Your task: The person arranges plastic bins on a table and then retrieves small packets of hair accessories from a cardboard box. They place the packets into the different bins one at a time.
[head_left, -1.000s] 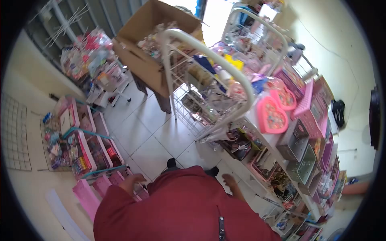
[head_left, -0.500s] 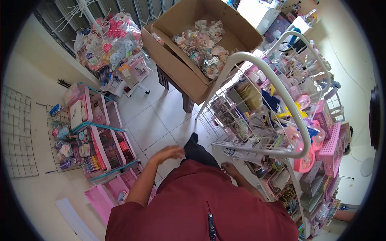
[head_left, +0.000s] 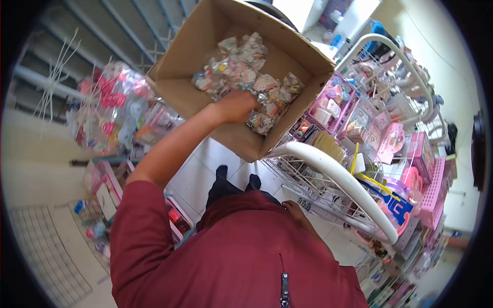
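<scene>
My left hand (head_left: pixel 239 106) reaches over the near side of a large open cardboard box (head_left: pixel 187 97). Its fingers bend down among many small clear plastic packets (head_left: pixel 241 56) with pink, white and pastel pieces inside. The hand looks closed, but its fingertips and anything in them are hidden. My right hand (head_left: pixel 294 209) hangs low beside my body, near the white wire rack (head_left: pixel 328 169); its fingers are partly out of sight and I make out nothing in it.
Wire baskets at right carry pink boxes (head_left: pixel 418 151), a pink basket (head_left: pixel 434 190) and stationery. Bagged goods (head_left: pixel 115 110) hang at left by the metal shutter. Pink drawers (head_left: pixel 177 220) stand low at left. A curved white rail (head_left: pixel 339 179) juts beside me.
My left hand has gone from beside my waist forward and up into the box, among the packets. The box now appears nearer. My right hand stays low at my side.
</scene>
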### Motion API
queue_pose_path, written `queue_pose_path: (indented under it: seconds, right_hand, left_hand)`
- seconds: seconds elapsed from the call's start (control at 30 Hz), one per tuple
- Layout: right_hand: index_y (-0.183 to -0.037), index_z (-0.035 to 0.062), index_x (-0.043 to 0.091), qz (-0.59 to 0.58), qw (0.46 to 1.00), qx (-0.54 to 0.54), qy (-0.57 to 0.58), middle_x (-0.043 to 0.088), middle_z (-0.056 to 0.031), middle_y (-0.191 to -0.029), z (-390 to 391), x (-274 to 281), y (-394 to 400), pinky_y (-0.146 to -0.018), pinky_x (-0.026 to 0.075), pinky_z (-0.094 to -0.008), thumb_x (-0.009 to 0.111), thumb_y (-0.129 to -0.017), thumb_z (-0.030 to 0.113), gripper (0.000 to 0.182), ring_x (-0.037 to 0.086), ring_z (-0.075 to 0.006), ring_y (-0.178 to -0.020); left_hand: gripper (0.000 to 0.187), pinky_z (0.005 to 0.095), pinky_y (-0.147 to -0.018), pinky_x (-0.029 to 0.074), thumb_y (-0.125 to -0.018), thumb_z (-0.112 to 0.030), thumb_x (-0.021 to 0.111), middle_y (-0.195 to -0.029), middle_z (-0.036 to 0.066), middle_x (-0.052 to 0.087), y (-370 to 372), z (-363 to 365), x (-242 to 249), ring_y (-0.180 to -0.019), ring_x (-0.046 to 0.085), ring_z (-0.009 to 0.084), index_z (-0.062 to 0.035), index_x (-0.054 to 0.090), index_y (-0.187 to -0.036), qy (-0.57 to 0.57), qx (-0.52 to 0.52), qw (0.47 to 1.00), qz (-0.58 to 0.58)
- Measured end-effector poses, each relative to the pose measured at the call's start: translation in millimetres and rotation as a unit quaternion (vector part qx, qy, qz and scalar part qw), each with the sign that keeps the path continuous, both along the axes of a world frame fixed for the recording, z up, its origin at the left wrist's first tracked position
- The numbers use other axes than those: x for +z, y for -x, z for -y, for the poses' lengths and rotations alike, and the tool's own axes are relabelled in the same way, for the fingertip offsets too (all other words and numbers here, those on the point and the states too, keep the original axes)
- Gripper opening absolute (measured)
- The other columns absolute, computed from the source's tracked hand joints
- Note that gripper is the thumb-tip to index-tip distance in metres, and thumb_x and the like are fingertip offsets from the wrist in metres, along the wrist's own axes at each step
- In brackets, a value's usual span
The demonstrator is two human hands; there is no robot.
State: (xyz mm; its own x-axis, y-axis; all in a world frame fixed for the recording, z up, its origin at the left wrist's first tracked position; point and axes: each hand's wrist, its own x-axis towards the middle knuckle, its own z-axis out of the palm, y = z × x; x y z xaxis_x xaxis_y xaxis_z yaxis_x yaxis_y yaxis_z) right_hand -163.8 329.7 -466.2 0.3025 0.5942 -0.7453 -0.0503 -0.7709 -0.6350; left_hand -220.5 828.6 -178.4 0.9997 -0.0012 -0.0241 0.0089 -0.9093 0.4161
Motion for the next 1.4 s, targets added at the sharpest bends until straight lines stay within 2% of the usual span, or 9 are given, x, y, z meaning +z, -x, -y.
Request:
queue_pose_path:
  seconds: [0.17,0.3,0.57,0.67,0.8,0.87,0.93,1.1,1.4]
  right_hand:
    - [-0.123,-0.0013,0.067,0.018,0.993,-0.116,-0.007,0.071,-0.0147,-0.114,-30,37,41,-0.094,0.051,-0.0355,0.062,-0.1,0.032,0.041,0.066,-0.0221,-0.105]
    - [-0.119,0.0011,0.068,0.087,0.982,-0.161,-0.036,0.072,-0.0163,-0.113,-66,96,73,-0.09,0.053,-0.0381,0.062,-0.099,0.032,0.037,0.069,-0.0268,-0.102]
    - [-0.118,0.0031,0.067,0.143,0.97,0.019,-0.196,0.07,-0.0168,-0.11,-198,309,87,-0.087,0.053,-0.04,0.066,-0.097,0.027,0.032,0.068,-0.0291,-0.1]
    - [-0.114,0.0042,0.068,0.109,0.954,-0.006,-0.279,0.069,-0.0157,-0.107,-258,359,79,-0.085,0.052,-0.0384,0.068,-0.095,0.023,0.026,0.067,-0.0274,-0.096]
    - [-0.127,0.0011,0.058,0.38,0.843,-0.214,-0.314,0.068,-0.0106,-0.11,-355,342,54,-0.087,0.051,-0.0338,0.071,-0.095,0.023,0.042,0.066,-0.0202,-0.095]
    - [-0.131,0.0,0.054,0.242,0.872,-0.24,-0.352,0.067,-0.0095,-0.114,-387,315,32,-0.09,0.051,-0.0328,0.073,-0.094,0.023,0.047,0.065,-0.0183,-0.098]
    - [-0.132,-0.002,0.055,-0.018,0.867,-0.278,-0.414,0.068,-0.0077,-0.118,-402,329,31,-0.095,0.05,-0.03,0.074,-0.095,0.021,0.047,0.064,-0.014,-0.106]
    - [-0.124,0.0038,0.064,0.006,0.837,-0.331,-0.436,0.07,-0.0015,-0.108,-402,329,38,-0.076,0.047,-0.0244,0.071,-0.097,0.025,0.035,0.062,-0.0066,-0.091]
    - [-0.097,0.0029,0.072,0.098,0.832,-0.371,-0.4,0.069,-0.0009,-0.09,-356,338,78,-0.07,0.045,-0.0247,0.065,-0.1,0.019,0.018,0.056,-0.0064,-0.077]
  left_hand:
    - [0.012,0.0425,-0.091,0.051,-0.071,-0.008,0.071,-0.097,0.008,0.07,-47,-40,-58,-0.108,0.06,0.0298,-0.0078,0.074,-0.082,-0.322,-0.269,0.907,-0.044]
    - [0.008,0.0417,-0.088,0.051,-0.069,-0.007,0.072,-0.093,0.01,0.069,-55,-65,-39,-0.104,0.061,0.0292,-0.0077,0.072,-0.076,-0.218,-0.307,0.926,0.035]
    - [0.024,0.043,-0.07,0.051,-0.072,-0.019,0.081,-0.074,0.012,0.066,-32,-95,20,-0.074,0.065,0.0338,-0.002,0.065,-0.075,0.076,-0.148,0.984,-0.065]
    - [0.032,0.0393,-0.063,0.049,-0.077,-0.026,0.084,-0.067,0.012,0.063,-14,-108,43,-0.066,0.065,0.0271,-0.0006,0.064,-0.077,0.076,-0.051,0.995,-0.047]
    - [0.031,0.0359,-0.069,0.053,-0.079,-0.024,0.084,-0.08,0.012,0.071,23,-113,71,-0.076,0.069,0.0196,-0.0003,0.07,-0.093,0.163,0.071,0.98,-0.09]
    - [0.04,0.0298,-0.076,0.055,-0.087,-0.022,0.081,-0.096,0.01,0.072,42,-117,54,-0.088,0.069,0.0138,0.0043,0.066,-0.112,0.494,0.123,0.86,-0.051]
    - [0.042,0.0289,-0.081,0.056,-0.089,-0.019,0.079,-0.103,0.01,0.072,57,-112,58,-0.093,0.069,0.0137,0.0053,0.063,-0.118,0.576,0.124,0.806,-0.047]
    - [0.037,0.0317,-0.088,0.059,-0.096,-0.015,0.069,-0.115,0.009,0.07,83,-101,55,-0.101,0.07,0.0161,0.0024,0.06,-0.127,0.763,0.2,0.615,0.008]
    - [0.032,0.0304,-0.071,0.059,-0.101,-0.027,0.057,-0.111,0.007,0.07,89,-91,54,-0.092,0.072,0.0187,-0.0023,0.06,-0.121,0.782,0.247,0.571,0.036]
